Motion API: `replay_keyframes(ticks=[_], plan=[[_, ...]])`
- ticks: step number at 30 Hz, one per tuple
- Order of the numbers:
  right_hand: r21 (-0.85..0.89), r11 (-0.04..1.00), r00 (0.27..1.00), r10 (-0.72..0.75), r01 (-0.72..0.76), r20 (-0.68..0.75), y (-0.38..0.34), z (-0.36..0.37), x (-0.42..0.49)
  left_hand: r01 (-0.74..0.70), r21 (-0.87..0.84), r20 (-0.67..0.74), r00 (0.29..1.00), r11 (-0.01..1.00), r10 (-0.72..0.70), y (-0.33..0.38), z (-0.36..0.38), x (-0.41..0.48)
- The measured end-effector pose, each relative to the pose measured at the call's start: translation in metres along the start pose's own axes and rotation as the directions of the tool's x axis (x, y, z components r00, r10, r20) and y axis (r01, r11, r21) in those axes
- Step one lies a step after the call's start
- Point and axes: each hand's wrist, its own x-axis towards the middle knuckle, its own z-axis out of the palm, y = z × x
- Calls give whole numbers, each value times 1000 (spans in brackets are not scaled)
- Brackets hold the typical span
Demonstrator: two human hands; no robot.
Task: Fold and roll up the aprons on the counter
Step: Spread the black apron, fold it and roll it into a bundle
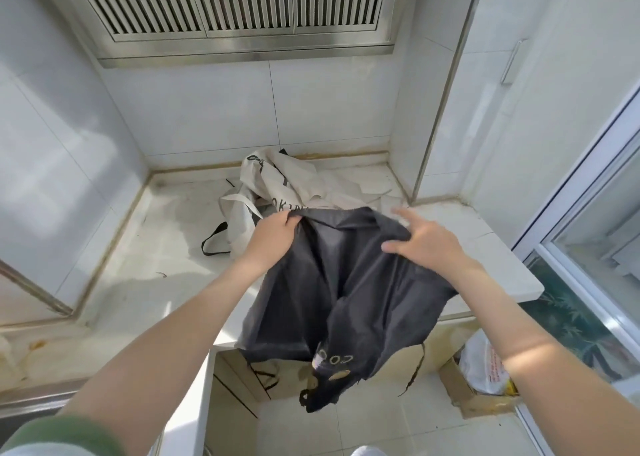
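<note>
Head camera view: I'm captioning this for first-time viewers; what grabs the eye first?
The black apron stands out, draped over the front edge of the counter with its lower end hanging toward the floor. The left hand grips one top corner and the right hand lies spread on the other. Behind it, a cream apron lies crumpled near the back wall.

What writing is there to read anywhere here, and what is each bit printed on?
"OKIN": black letters on the white apron; the rest of the word is covered by the black apron.
"COO": pale letters, upside down, near the hanging end of the black apron; anything further is lost in the folds.
Red print on the plastic bag in the cardboard box: too blurred to read.
</note>
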Motion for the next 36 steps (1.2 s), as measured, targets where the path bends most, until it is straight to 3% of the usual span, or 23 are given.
replay_keyframes(ticks=[2,4,6,8,9,10,11,12,13,16,20,24,26,28,29,30,32,33,36], plan=[[-178,984,983,27,6,182,-3,11,0,-42,2,-18,999,999,42,13,4,-2],[-189,982,989,33,-6,141,-3,14,0,-78,6,-83,994,997,78,19,1,-2],[-58,998,993,2,-9,-115,-7,6,-1,-113,-70,-271,958,991,90,23,-11,-3],[28,996,866,-57,82,-497,-14,-3,-6,-214,-72,-492,857,974,152,21,-24,-2],[-20,992,788,-111,125,-605,-12,-6,-5,-238,74,-486,839,968,243,14,-30,2],[-128,985,802,-169,116,-572,-9,-6,-3,-227,286,-340,884,931,320,5,-31,8],[-252,962,880,-207,103,-429,-3,2,-3,-230,511,-107,939,828,326,-7,-28,9],[-341,937,957,-161,71,-243,6,10,-3,-222,643,78,971,733,225,-19,-26,12],[-344,938,991,-76,32,-115,18,19,-3,-203,662,153,979,721,135,-27,-26,10],[-239,971,986,-15,-25,-163,38,24,6,-196,659,88,979,726,184,-33,-26,10],[-218,974,992,29,-54,-120,42,27,14,-226,576,206,970,785,128,-46,-31,4],[-207,977,993,24,-49,-119,45,21,19,-303,703,341,938,643,69,-47,-43,0],[-168,985,973,-9,-31,-230,44,15,21,-288,710,326,943,643,62,-47,-44,5],[-67,998,913,-33,6,-406,42,11,25,-199,704,217,974,682,61,-51,-46,13],[-76,997,922,-41,13,-384,43,11,27,-157,705,184,982,692,36,-56,-46,15],[-152,988,963,-49,9,-266,42,14,31,-135,733,200,980,666,-22,-60,-44,18],[-288,954,996,86,-84,-6,44,24,31,-105,811,264,943,575,-201,-72,-34,19],[-286,951,992,127,-120,4,46,25,32,-87,825,258,937,558,-236,-75,-29,19],[-253,952,983,151,-173,-103,48,17,42,-32,817,153,975,575,-162,-70,-25,27]])
